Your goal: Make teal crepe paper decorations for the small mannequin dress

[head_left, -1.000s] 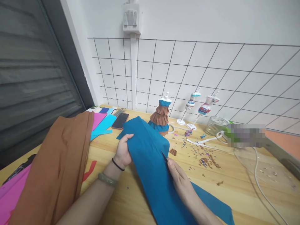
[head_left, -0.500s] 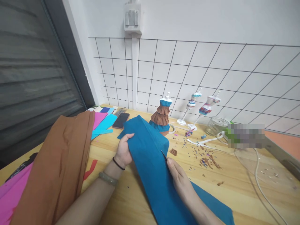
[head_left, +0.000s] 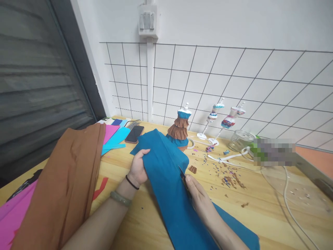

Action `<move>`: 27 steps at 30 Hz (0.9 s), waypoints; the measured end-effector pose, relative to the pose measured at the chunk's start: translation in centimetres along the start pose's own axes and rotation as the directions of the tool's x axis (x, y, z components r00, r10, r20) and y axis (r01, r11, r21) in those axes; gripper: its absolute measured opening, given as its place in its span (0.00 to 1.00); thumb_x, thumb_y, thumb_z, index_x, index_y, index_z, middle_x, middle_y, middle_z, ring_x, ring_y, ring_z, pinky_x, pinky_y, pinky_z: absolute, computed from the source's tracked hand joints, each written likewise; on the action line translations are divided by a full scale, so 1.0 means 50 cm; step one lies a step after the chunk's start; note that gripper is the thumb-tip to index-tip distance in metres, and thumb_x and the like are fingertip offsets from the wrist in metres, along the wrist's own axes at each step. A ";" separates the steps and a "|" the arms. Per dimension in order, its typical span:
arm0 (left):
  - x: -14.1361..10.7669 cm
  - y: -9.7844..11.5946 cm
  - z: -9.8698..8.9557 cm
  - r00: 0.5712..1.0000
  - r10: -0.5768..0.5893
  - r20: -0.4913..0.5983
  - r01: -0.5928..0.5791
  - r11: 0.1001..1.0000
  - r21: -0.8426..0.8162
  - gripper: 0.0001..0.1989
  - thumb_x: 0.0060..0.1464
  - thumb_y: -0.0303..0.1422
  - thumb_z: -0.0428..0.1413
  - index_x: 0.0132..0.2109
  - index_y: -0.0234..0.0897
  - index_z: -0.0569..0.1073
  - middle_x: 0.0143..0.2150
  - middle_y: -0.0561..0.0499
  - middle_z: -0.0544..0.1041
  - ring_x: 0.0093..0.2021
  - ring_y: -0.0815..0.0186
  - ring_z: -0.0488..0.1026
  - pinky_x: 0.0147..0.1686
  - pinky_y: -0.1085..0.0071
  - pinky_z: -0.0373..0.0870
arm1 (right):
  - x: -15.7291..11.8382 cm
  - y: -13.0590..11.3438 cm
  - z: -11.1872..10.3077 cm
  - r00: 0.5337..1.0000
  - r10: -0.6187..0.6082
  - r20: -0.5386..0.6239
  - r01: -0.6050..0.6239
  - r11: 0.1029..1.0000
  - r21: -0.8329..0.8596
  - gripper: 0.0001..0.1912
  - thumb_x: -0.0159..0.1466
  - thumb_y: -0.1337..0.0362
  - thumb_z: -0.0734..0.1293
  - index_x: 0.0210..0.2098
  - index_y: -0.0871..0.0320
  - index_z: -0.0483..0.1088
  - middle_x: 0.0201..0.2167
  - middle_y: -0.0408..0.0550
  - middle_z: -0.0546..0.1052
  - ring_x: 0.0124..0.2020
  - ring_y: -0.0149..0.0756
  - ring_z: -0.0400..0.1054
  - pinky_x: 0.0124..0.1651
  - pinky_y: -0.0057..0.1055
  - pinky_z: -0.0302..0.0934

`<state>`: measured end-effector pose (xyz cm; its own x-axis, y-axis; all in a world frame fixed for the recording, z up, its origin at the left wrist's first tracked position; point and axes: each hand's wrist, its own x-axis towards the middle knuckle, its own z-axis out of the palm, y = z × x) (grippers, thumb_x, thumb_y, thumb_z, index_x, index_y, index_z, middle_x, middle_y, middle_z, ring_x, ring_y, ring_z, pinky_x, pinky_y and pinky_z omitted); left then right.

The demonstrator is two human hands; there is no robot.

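bright, diffuse light | shutter dim | soft shadow beside blue sheet | edges stretched | pixelated patch right

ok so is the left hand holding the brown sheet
No, the left hand grips the edge of the blue sheet, while the brown sheet lies off to the hand's left.

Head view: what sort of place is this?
Likely a small craft workspace: a miniature dress form in ruffles stands on the wooden table, small scraps lie scattered nearby, and the left hand holds a teal sheet.
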<state>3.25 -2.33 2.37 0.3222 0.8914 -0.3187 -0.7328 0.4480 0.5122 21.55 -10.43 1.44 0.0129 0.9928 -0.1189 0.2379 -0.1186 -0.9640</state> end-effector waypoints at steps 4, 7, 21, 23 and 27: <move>0.000 -0.001 0.000 1.000 0.019 -0.013 -0.019 1.000 0.003 0.14 0.50 0.31 0.47 0.40 0.27 0.71 0.35 0.40 0.78 0.35 0.54 0.75 0.42 0.57 0.66 | 0.002 -0.010 0.001 0.999 -0.034 -0.025 0.034 0.999 0.016 0.19 0.59 0.50 0.58 0.35 0.58 0.71 0.40 0.50 0.76 0.47 0.43 0.64 0.51 0.36 0.55; 0.000 -0.002 -0.001 1.000 0.024 -0.016 -0.024 1.000 0.004 0.14 0.49 0.31 0.47 0.40 0.27 0.71 0.34 0.41 0.78 0.35 0.55 0.75 0.42 0.57 0.66 | 0.003 -0.012 0.004 0.998 -0.053 -0.037 0.054 0.998 0.034 0.19 0.58 0.49 0.58 0.34 0.58 0.71 0.39 0.49 0.76 0.46 0.43 0.65 0.49 0.34 0.56; -0.003 0.000 -0.002 0.999 0.051 -0.016 -0.052 0.999 -0.013 0.15 0.49 0.31 0.48 0.41 0.28 0.70 0.35 0.41 0.78 0.36 0.54 0.74 0.43 0.55 0.65 | 0.008 -0.005 0.008 0.992 -0.103 -0.073 0.101 0.994 -0.031 0.20 0.59 0.50 0.58 0.34 0.59 0.71 0.34 0.50 0.76 0.39 0.44 0.67 0.40 0.33 0.61; -0.005 0.000 -0.002 0.999 0.051 -0.002 -0.051 0.999 -0.014 0.15 0.49 0.32 0.48 0.42 0.27 0.70 0.37 0.40 0.77 0.37 0.53 0.74 0.43 0.55 0.65 | 0.009 -0.006 0.008 0.992 -0.097 -0.076 0.095 0.995 -0.037 0.20 0.59 0.50 0.58 0.33 0.59 0.71 0.34 0.50 0.76 0.39 0.44 0.67 0.41 0.33 0.61; -0.006 0.000 -0.002 0.999 0.049 0.016 -0.049 0.999 -0.017 0.16 0.49 0.32 0.47 0.43 0.27 0.70 0.37 0.39 0.77 0.37 0.53 0.74 0.44 0.55 0.65 | 0.009 -0.006 0.009 0.993 -0.096 -0.069 0.093 0.995 -0.044 0.19 0.59 0.50 0.58 0.33 0.59 0.71 0.33 0.50 0.76 0.39 0.43 0.68 0.42 0.32 0.61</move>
<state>3.09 -2.61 2.38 0.2949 0.9135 -0.2805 -0.7581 0.4023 0.5132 21.05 -9.96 1.55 0.0568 0.9983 -0.0088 0.2810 -0.0245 -0.9594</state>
